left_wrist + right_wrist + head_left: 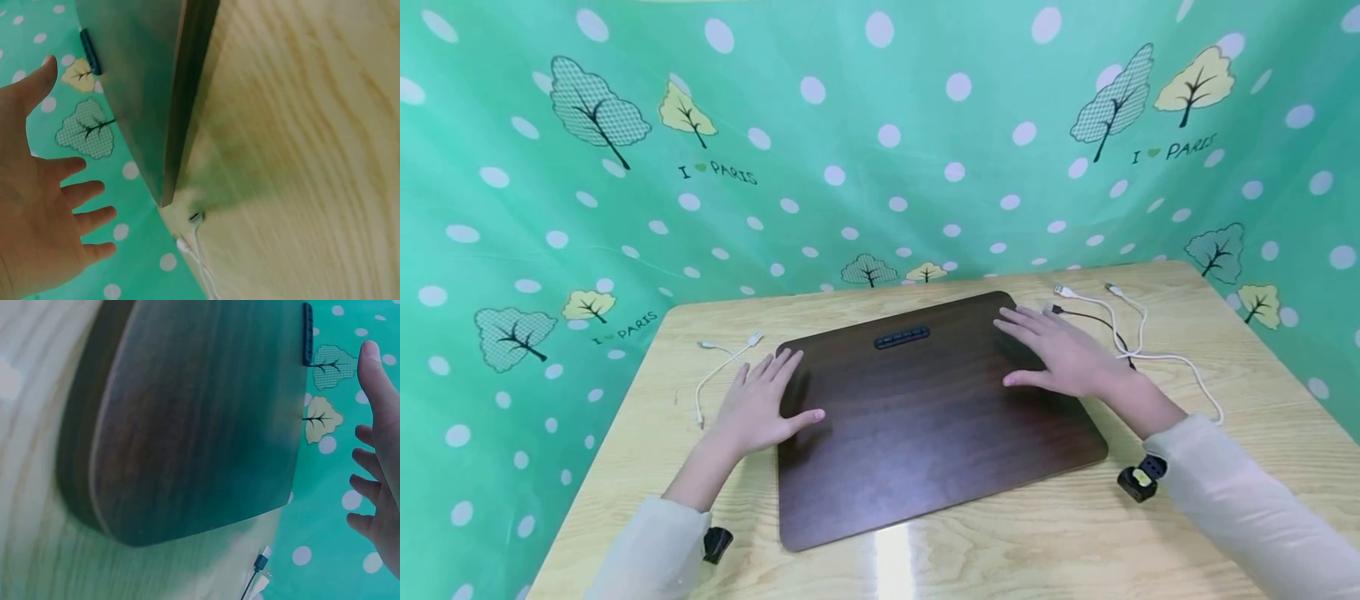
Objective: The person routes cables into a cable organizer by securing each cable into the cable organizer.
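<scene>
A dark brown wood-grain board (917, 425) with rounded corners lies at a slant on the table. Near its far edge is a small black ridged strip (902, 337). Over the board's left edge, my left hand (760, 408) is spread with the thumb pointing inward. My right hand (1063, 350) is spread likewise over the far right part, fingers towards the back. Both wrist views show straight fingers and bare palms, the left hand (50, 212) and right hand (384, 469) holding nothing.
Left of the board lies a short white cable (718, 372). At the right a white cable (1180, 358) and a black cable (1093, 317) lie tangled. A green dotted curtain (850, 125) hangs behind the wooden table (1000, 550).
</scene>
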Available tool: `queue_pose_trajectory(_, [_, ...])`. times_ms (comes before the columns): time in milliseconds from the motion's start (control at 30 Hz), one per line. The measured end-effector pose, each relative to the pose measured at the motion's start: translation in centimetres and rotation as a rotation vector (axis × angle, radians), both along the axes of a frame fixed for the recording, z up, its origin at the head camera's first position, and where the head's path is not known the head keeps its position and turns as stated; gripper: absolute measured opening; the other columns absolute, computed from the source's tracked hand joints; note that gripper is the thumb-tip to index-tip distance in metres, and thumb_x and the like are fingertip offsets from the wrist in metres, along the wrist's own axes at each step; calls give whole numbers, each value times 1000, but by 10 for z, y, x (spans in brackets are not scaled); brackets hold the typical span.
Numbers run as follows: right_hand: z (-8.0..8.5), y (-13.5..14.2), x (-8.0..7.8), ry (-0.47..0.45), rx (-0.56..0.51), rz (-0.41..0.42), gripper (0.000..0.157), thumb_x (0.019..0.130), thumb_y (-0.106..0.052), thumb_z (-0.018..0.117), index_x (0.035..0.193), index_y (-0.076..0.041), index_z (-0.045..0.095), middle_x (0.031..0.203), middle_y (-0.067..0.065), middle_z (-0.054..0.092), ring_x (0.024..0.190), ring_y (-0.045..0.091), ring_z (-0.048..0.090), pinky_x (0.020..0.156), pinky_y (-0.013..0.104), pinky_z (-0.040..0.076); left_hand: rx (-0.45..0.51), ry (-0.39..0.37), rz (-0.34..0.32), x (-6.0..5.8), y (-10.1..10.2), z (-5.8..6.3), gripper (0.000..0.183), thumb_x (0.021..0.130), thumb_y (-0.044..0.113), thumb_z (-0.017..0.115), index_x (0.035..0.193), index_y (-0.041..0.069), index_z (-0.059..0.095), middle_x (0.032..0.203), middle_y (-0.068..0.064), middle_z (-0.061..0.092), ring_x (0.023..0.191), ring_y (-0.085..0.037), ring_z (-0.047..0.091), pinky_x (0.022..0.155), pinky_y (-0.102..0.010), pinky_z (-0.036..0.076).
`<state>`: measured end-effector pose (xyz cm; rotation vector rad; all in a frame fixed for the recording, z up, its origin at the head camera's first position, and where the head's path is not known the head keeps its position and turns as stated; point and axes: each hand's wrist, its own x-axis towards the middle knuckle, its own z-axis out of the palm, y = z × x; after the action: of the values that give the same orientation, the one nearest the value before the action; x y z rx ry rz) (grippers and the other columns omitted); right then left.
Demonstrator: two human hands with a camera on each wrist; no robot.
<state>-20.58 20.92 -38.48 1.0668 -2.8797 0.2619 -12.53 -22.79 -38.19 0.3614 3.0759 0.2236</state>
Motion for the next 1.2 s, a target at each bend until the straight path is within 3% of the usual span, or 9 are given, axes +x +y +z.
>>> queue_pose_trajectory(367, [-19, 3, 1, -188, -55, -18, 89, 82, -58, 67, 149, -11, 33, 158, 16, 29, 144, 42, 28, 114, 61, 30, 0, 11, -52, 6, 14, -21, 92, 80, 67, 59, 148, 9, 36, 152, -19, 38, 141, -42, 35, 113, -64, 30])
queue_pose_trajectory(667, [-29, 2, -2, -162, -35, 46, 92, 76, -56, 72, 146, -7, 38, 154, 15, 37, 142, 41, 32, 113, 58, 34, 27, -40, -49, 9, 22, -35, 92, 81, 65, 61, 148, 8, 35, 155, -21, 32, 143, -45, 29, 113, -63, 30])
queue_pose_trajectory(900, [-29, 0, -4, -161, -43, 73, 83, 79, -48, 73, 144, -5, 42, 152, 17, 40, 140, 41, 35, 111, 58, 37, 30, -69, -34, 11, 28, -33, 88, 83, 60, 61, 148, 7, 35, 155, -23, 31, 143, -45, 29, 113, -60, 32])
queue_pose_trajectory(1200, [-32, -3, -3, -228, -95, 116, 78, 82, -41, 72, 143, -2, 42, 152, 20, 38, 141, 45, 32, 111, 60, 34, 50, -123, 4, 24, 41, -31, 83, 86, 53, 62, 149, 7, 33, 155, -27, 28, 144, -45, 26, 115, -56, 32])
